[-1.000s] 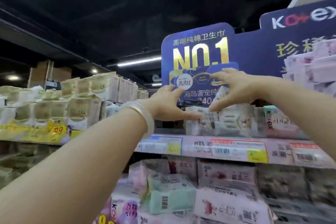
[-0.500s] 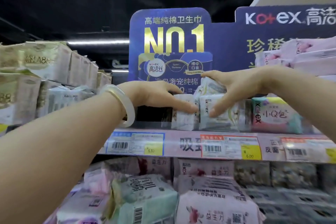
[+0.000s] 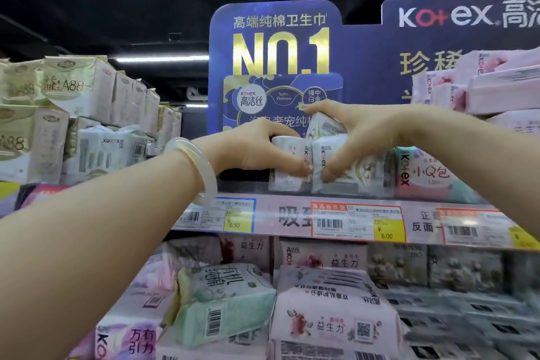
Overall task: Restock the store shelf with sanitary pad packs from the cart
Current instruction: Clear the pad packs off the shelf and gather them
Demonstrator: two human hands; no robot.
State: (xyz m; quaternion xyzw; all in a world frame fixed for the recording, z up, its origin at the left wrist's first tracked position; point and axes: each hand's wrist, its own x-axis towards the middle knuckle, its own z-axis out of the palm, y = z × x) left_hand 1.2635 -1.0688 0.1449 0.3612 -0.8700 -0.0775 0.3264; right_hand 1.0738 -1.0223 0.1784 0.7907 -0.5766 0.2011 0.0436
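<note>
Gripping white pad packs (image 3: 336,166) on the top shelf (image 3: 292,215), my left hand (image 3: 254,149) and right hand (image 3: 359,131) pinch them upright; next I should square them beside the pink pack (image 3: 429,175).

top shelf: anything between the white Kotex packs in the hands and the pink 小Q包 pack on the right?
Head view: no other pack. The white packs under the right hand run right up against the pink 小Q包 pack.

small white kotex sanitary pad packs (image 3: 336,166) standing upright, side by side, at front edge of store shelf (image 3: 280,218); one more white pack (image 3: 323,128) tilted on top. pink price-tagged rail along shelf front.
</note>
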